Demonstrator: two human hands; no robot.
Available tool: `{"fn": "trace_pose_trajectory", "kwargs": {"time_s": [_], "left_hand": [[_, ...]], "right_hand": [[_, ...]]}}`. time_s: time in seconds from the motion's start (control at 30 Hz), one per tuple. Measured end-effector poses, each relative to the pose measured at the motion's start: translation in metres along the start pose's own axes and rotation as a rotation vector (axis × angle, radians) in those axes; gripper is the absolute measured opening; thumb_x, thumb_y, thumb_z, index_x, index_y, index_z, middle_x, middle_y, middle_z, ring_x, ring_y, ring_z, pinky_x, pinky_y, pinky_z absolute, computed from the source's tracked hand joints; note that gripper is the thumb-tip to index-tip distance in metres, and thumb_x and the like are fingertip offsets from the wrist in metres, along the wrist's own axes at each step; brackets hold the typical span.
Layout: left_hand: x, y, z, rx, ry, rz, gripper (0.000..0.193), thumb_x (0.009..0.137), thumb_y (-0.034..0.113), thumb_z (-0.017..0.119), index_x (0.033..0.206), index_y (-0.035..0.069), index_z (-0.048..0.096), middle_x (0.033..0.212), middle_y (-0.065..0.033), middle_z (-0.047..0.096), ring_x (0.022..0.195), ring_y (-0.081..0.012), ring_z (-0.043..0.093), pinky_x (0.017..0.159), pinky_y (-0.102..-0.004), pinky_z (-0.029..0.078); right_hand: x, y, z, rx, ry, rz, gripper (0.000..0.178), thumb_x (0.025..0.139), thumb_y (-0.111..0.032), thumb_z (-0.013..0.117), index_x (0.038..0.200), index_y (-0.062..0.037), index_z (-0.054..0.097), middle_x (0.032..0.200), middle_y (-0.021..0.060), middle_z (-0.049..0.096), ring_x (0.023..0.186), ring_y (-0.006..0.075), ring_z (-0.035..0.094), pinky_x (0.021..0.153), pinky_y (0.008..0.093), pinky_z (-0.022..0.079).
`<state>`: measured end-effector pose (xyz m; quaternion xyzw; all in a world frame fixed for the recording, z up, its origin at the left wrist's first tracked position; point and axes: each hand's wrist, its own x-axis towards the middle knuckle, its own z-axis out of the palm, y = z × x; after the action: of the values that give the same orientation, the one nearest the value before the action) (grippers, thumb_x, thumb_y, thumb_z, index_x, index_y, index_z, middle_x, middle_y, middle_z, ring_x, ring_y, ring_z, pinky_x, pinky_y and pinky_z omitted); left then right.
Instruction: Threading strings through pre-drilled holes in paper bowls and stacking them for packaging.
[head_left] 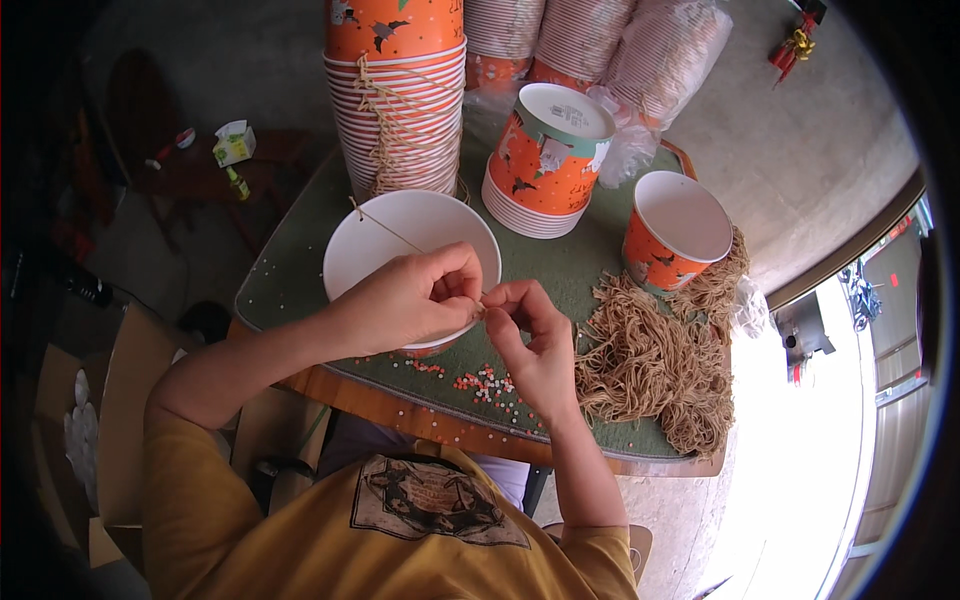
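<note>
A white-lined paper bucket (352,250) stands at the table's near side, its mouth tilted up toward me. A thin tan string (389,231) comes through a hole at its far left rim and runs across the opening to my hands. My left hand (415,298) is closed over the bucket's near right rim, thumb and fingers pinching the string. Close against it, my right hand (532,340) pinches the string too, at the right rim. The fingertips partly hide the string's end and any hole there.
Tangled tan strings (650,365) lie at the right beside an orange bucket (662,262). Small orange and white discs (485,385) are scattered near the front edge. Behind stand a tall stack of strung buckets (395,120), a short upside-down stack (540,165) and plastic-wrapped stacks (665,60).
</note>
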<state>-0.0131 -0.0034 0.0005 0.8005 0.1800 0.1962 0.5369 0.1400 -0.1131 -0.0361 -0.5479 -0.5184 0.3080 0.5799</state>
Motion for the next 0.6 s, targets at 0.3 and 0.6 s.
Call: {"fn": "trace_pose_trajectory", "kwargs": {"time_s": [0.3,0.6], "left_hand": [[-0.002,0.002,0.0,0.023,0.012,0.024,0.011,0.086,0.001,0.059,0.094,0.002,0.051,0.082,-0.0018,0.056,0.075,-0.0082,0.055,0.068,-0.0256,0.048],[-0.02,0.018,0.015,0.559,0.253,0.263,0.025,0.082,0.0,0.063,0.105,0.004,0.055,0.088,-0.0076,0.053,0.078,-0.0197,0.06,0.068,-0.0327,0.05]], "right_hand": [[0.0,0.005,0.002,0.109,0.012,0.039,0.009,0.092,-0.01,0.062,0.094,-0.0023,0.059,0.079,-0.0054,0.058,0.071,-0.0001,0.049,0.066,0.0166,0.04],[-0.001,0.005,0.006,0.063,0.059,-0.025,0.006,0.091,-0.006,0.063,0.09,-0.0011,0.058,0.073,-0.004,0.058,0.066,0.0001,0.05,0.059,0.0173,0.042]]}}
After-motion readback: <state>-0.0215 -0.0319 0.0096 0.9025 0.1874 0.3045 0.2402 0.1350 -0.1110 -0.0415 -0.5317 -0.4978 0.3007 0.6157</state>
